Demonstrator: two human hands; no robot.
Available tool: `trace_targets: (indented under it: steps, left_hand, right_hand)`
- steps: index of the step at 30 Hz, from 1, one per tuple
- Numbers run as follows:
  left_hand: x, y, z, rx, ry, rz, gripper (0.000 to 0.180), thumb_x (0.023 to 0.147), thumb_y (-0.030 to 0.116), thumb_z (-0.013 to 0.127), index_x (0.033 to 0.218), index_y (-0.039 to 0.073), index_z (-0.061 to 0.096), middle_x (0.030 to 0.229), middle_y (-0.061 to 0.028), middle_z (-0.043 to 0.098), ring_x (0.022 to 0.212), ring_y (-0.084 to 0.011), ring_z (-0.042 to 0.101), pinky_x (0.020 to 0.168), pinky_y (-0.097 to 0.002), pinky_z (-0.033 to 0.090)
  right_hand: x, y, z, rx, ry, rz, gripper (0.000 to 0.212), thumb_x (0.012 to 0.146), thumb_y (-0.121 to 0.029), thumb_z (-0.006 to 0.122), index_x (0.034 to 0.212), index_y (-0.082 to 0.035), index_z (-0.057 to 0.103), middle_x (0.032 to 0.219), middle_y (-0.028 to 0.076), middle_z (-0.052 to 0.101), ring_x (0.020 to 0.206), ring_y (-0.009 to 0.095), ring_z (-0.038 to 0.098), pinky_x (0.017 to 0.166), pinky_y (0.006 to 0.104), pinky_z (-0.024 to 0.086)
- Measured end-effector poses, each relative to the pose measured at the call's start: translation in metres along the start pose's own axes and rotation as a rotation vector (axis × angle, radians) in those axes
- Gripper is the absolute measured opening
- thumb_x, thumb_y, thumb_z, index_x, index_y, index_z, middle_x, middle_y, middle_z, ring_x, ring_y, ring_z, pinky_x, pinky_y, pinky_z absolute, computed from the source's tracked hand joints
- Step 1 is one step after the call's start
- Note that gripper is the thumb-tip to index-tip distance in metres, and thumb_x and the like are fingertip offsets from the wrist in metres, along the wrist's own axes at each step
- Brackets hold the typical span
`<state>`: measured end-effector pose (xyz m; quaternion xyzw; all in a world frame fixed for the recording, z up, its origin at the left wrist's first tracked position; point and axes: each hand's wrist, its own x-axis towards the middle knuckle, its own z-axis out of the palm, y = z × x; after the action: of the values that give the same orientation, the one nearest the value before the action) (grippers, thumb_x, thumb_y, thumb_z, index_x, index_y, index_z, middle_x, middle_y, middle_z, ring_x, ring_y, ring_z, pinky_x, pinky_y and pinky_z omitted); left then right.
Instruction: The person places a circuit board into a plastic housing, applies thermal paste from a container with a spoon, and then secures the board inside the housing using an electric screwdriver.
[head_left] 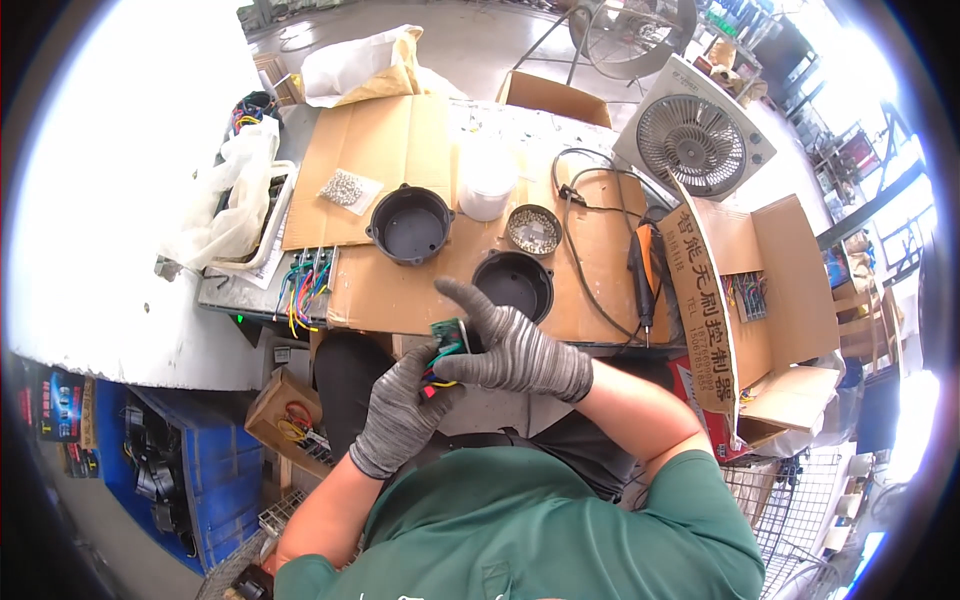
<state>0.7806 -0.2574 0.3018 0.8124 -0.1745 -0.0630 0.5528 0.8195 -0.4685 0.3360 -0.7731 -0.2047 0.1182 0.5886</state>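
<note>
In front of my lap, my gloved left hand (400, 415) is closed on a small green circuit board (449, 338) with coloured wires at its lower end. My right hand (525, 355), in a grey glove too, is beside the board from the right. Its index finger stretches upward and its thumb reaches across near the wires, the fingers apart. Whether it touches the board I cannot tell. Just beyond the hands stand two round black housings, one nearer (512, 284) and one farther left (410, 225). The palms and part of the wires are hidden.
A tin of small screws (534, 230), a white tub (487, 185) and a bag of small metal parts (347, 188) lie on cardboard. An orange-black electric screwdriver (645, 270) with a cable lies right. Wired boards (308, 283) lie left; an open carton (705, 320) and a fan (692, 140) stand right.
</note>
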Motion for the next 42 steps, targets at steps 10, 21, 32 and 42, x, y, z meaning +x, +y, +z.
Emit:
trace_targets:
  steps: [10, 21, 32, 42]
  left_hand:
    - [-0.001, -0.031, -0.009, -0.855, 0.083, -0.331, 0.029, 0.102, 0.027, 0.068, 0.122, 0.006, 0.066, 0.083, 0.0055, 0.061, 0.068, -0.0002, 0.049, 0.056, -0.0183, 0.037]
    - [0.002, -0.058, -0.004, -0.782, 0.175, -0.378, 0.027, 0.100, 0.026, 0.071, 0.113, 0.002, 0.068, 0.090, 0.0004, 0.068, 0.072, -0.0063, 0.057, 0.065, -0.0240, 0.048]
    - [0.009, -0.042, -0.003, -0.697, 0.179, -0.375, 0.033, 0.105, 0.032, 0.062, 0.117, 0.001, 0.064, 0.083, 0.0028, 0.059, 0.066, -0.0040, 0.049, 0.058, -0.0205, 0.042]
    - [0.012, -0.052, -0.004, -0.849, 0.172, -0.446, 0.032, 0.103, 0.037, 0.063, 0.110, 0.006, 0.068, 0.082, 0.0008, 0.065, 0.063, -0.0061, 0.054, 0.055, -0.0215, 0.042]
  right_hand:
    - [0.106, 0.121, -0.206, -0.611, 0.699, 0.214, 0.069, 0.089, -0.039, 0.078, 0.135, 0.006, 0.053, 0.105, 0.017, 0.065, 0.085, 0.028, 0.070, 0.074, 0.0352, 0.059]
    - [0.141, 0.044, -0.208, -0.410, 0.386, 0.460, 0.029, 0.092, -0.024, 0.076, 0.110, -0.002, 0.074, 0.085, 0.005, 0.071, 0.074, 0.015, 0.063, 0.072, 0.0321, 0.054]
    - [0.165, 0.089, -0.229, -0.568, -0.014, 0.201, 0.023, 0.086, 0.002, 0.067, 0.105, -0.007, 0.078, 0.089, 0.003, 0.072, 0.068, 0.012, 0.062, 0.061, 0.0277, 0.052]
    - [0.137, 0.153, -0.285, 0.359, 0.164, 0.470, 0.013, 0.087, -0.012, 0.073, 0.079, -0.010, 0.062, 0.060, -0.005, 0.040, 0.046, 0.008, 0.032, 0.043, 0.0276, 0.027]
